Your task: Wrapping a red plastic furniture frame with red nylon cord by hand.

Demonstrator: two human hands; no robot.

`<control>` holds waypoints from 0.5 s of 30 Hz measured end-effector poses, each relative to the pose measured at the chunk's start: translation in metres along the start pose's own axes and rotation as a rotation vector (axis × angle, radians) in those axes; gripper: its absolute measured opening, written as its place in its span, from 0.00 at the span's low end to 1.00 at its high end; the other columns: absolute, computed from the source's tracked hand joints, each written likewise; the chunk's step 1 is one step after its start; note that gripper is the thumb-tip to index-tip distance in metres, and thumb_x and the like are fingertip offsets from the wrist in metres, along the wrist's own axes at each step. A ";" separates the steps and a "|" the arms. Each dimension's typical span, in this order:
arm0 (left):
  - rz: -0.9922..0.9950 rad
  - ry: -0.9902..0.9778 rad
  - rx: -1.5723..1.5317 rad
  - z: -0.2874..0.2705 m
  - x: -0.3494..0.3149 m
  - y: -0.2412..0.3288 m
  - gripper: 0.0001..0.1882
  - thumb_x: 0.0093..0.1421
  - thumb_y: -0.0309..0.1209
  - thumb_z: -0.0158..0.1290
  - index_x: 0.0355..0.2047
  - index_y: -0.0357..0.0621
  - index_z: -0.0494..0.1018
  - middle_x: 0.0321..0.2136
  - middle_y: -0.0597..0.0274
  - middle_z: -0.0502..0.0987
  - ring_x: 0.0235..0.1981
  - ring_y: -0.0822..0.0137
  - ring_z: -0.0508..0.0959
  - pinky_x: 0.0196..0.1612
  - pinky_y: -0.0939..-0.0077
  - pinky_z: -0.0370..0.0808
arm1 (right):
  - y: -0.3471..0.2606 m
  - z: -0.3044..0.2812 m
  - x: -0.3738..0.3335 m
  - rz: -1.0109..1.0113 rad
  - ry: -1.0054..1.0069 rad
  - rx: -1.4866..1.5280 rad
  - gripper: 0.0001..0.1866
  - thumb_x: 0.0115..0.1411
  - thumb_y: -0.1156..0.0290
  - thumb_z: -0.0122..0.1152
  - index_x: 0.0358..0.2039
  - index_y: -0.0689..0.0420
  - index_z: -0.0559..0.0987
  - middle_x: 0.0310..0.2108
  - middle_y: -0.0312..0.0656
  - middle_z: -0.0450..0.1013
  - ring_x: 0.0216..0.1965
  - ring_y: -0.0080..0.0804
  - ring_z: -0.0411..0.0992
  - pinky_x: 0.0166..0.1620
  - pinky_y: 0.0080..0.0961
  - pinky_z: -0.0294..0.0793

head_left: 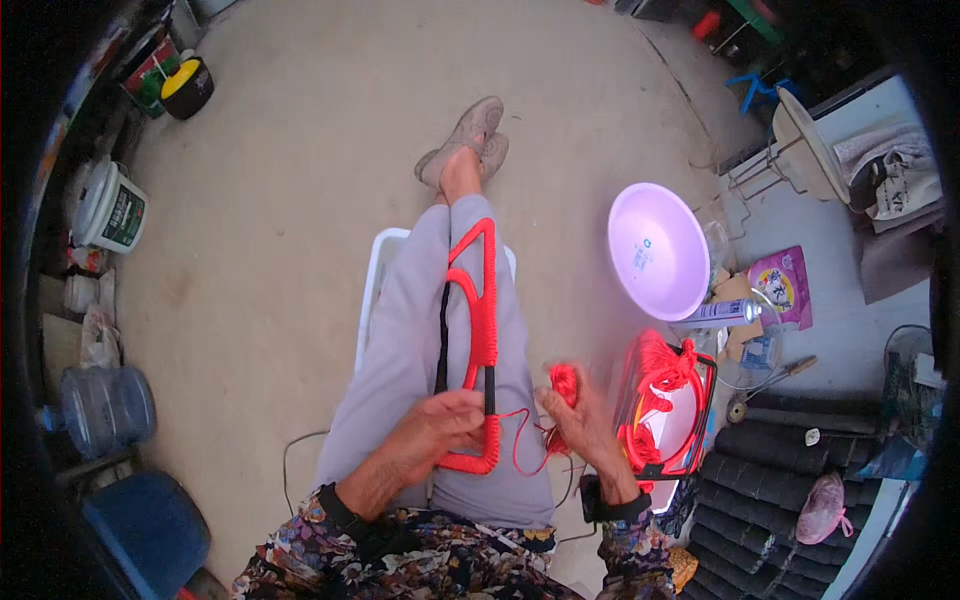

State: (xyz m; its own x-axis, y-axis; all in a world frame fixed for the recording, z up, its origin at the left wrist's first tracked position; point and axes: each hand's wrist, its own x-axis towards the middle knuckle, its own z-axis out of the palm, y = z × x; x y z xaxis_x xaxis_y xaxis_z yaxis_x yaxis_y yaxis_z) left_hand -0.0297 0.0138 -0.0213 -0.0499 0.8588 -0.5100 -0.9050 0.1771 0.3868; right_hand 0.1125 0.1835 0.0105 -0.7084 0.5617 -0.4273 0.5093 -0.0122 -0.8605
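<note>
Across my lap lies a long frame (484, 330) with a curved inner piece, mostly wrapped tightly in red cord. Short black stretches of it show bare near my left hand (430, 430), whose fingers are closed on the frame's lower part. My right hand (588, 425), to the right of my thigh, is closed round a small bundle of red cord (564, 382). From that bundle a loose strand (520, 440) droops over to the wrapped frame. Part of the left fingers' grip is hidden behind the hand.
At my right stands a black-edged container (712, 385) with red cord in and over it. Beyond it are a lilac basin (658, 250), a spray can (718, 314) and dark ridged padding (745, 500). A water jug (108, 410) and a white bucket (112, 208) line the left side.
</note>
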 end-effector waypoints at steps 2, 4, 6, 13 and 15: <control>0.060 0.153 0.153 0.006 -0.005 0.009 0.13 0.59 0.29 0.51 0.42 0.35 0.69 0.33 0.54 0.76 0.35 0.64 0.77 0.41 0.69 0.74 | -0.019 -0.002 0.011 -0.320 0.141 -0.511 0.24 0.53 0.70 0.57 0.50 0.60 0.65 0.22 0.43 0.71 0.24 0.40 0.73 0.26 0.36 0.69; 0.412 0.271 0.248 0.016 -0.008 0.024 0.15 0.57 0.27 0.53 0.44 0.36 0.69 0.33 0.58 0.76 0.35 0.70 0.76 0.39 0.78 0.73 | -0.045 0.004 0.014 -0.518 0.098 -0.698 0.28 0.50 0.72 0.57 0.53 0.59 0.62 0.24 0.46 0.72 0.27 0.44 0.73 0.27 0.38 0.69; 0.576 0.293 0.433 0.035 -0.013 0.034 0.14 0.57 0.26 0.53 0.43 0.36 0.69 0.33 0.58 0.76 0.35 0.72 0.75 0.39 0.79 0.73 | -0.064 0.021 0.019 -0.716 0.044 -0.876 0.33 0.48 0.74 0.57 0.56 0.59 0.60 0.26 0.50 0.72 0.29 0.47 0.73 0.28 0.41 0.69; 0.576 0.204 0.535 0.023 -0.001 0.026 0.07 0.59 0.22 0.50 0.38 0.34 0.71 0.31 0.58 0.76 0.27 0.73 0.75 0.28 0.82 0.74 | -0.074 0.035 0.022 -0.850 0.029 -0.918 0.35 0.47 0.73 0.59 0.58 0.59 0.59 0.29 0.46 0.71 0.34 0.46 0.70 0.42 0.38 0.65; 0.565 0.293 0.396 0.014 0.003 0.016 0.07 0.59 0.23 0.50 0.37 0.33 0.71 0.30 0.57 0.76 0.25 0.71 0.76 0.26 0.81 0.75 | -0.072 0.026 0.016 -0.899 0.113 -0.820 0.32 0.47 0.74 0.59 0.55 0.59 0.62 0.30 0.45 0.71 0.34 0.45 0.69 0.44 0.37 0.64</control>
State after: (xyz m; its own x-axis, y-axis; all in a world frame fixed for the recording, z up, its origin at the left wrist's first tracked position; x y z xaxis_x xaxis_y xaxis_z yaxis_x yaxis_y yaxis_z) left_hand -0.0381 0.0258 -0.0062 -0.6228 0.7165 -0.3143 -0.4914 -0.0456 0.8697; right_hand 0.0517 0.1720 0.0588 -0.9414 0.1703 0.2911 0.0458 0.9197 -0.3899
